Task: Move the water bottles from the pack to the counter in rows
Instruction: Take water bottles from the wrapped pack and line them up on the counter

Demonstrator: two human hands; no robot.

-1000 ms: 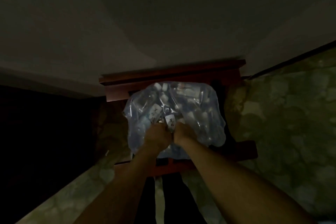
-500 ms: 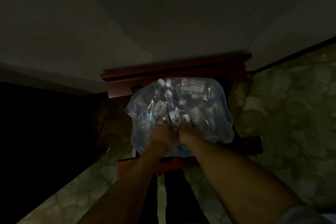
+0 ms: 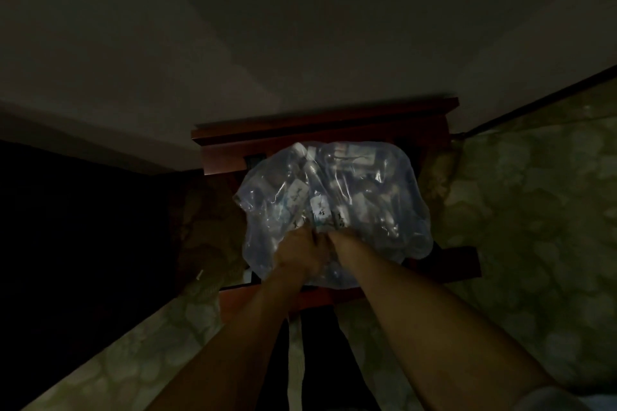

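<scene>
A clear plastic pack of water bottles (image 3: 360, 197) rests on a small dark red wooden counter (image 3: 320, 125) in dim light. Several bottles with white labels (image 3: 319, 207) show through the wrap. My left hand (image 3: 298, 255) and my right hand (image 3: 340, 242) are side by side at the pack's near edge, both clenched on the plastic wrap. Fingertips are hidden in the folds of plastic.
A pale wall (image 3: 300, 27) rises behind the counter. Green patterned bedding or upholstery (image 3: 534, 227) lies to the right and another green patterned surface (image 3: 133, 360) at lower left. The far left is dark.
The view has shifted slightly and the pack sits a little higher and to the right in frame. Both hands stay gripped on the wrap at the near edge.
</scene>
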